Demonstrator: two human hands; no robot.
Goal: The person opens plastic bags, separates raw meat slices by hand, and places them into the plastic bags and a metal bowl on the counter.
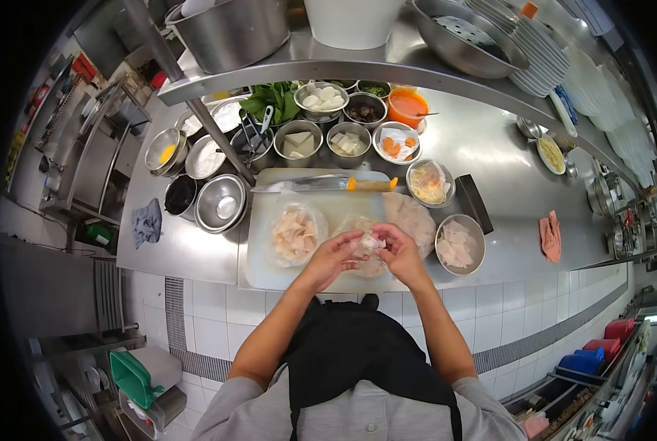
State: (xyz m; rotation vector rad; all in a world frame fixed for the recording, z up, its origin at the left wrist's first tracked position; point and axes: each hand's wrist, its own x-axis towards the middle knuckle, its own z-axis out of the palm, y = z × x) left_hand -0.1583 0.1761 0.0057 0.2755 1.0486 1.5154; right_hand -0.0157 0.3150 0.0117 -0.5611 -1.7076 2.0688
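Observation:
A clear plastic bag (372, 243) is bunched between my two hands above the white cutting board (266, 275). My right hand (400, 255) pinches its gathered top. My left hand (333, 259) has curled fingers against the other side of the plastic. Pale slices show in an open plastic bag (296, 234) on the board to the left. Another bag of pale meat (409, 220) lies by my right hand. Across the back of the board rests a large knife (306, 184) with a yellow handle. A steel bowl of pale slices (458, 246) stands at the right.
Behind the board stand several steel bowls, with leafy greens (271, 104) and an orange tub (408, 108). Stacked empty bowls (221, 203) are at the left. A steel shelf (372, 66) crosses above. Cloths lie left (147, 223) and right (550, 237).

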